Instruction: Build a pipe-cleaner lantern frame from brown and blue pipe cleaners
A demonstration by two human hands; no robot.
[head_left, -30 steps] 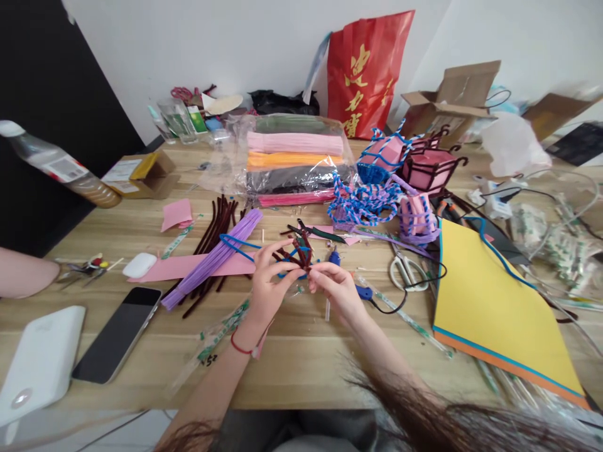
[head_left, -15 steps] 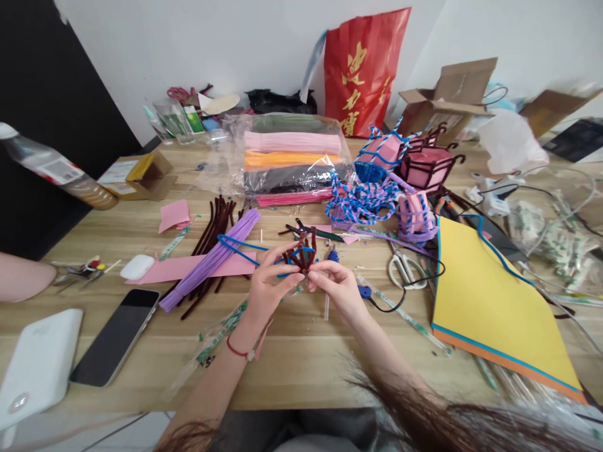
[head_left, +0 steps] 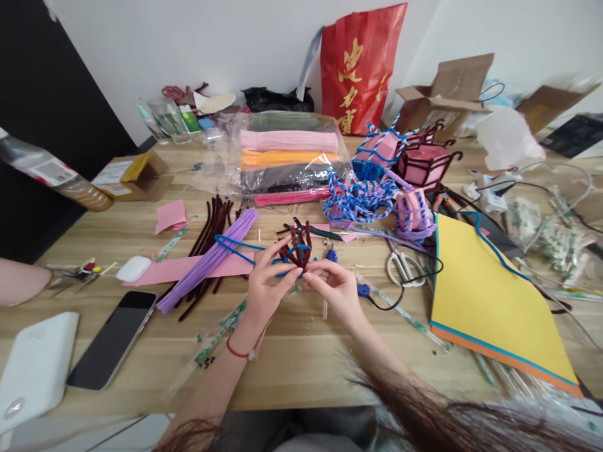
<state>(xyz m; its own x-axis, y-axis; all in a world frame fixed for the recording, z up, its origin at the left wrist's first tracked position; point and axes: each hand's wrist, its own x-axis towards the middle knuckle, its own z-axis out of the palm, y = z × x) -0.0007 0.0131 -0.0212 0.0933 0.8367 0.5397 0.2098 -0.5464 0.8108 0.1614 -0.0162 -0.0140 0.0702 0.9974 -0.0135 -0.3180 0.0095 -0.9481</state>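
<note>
Pale wood-grain tabletop [head_left: 301,358] runs under a thick litter of craft supplies. At its middle, just in front of the person, the left hand [head_left: 266,292] and the right hand [head_left: 335,289] meet fingertip to fingertip. Each pinches the base of a small frame of dark red pipe cleaners [head_left: 296,248], held just above the wood.

The frame's ribs stand up loose and splayed at the top. Only one bright blue pipe cleaner [head_left: 235,250] loops around it, its long end trailing left over the bundle of purple pipe cleaners [head_left: 211,260]. Set against the fully wrapped blue-and-white woven basket [head_left: 360,198] farther back, the piece looks early: skeleton made, sides bare.

Room is tight. White-handled scissors [head_left: 400,270] and a yellow card sheet [head_left: 485,301] crowd the right side. A black smartphone [head_left: 113,339] lies to the left, and another person's arm [head_left: 21,282] rests at the left edge. The clearest wood is the strip between the hands and the near edge.
</note>
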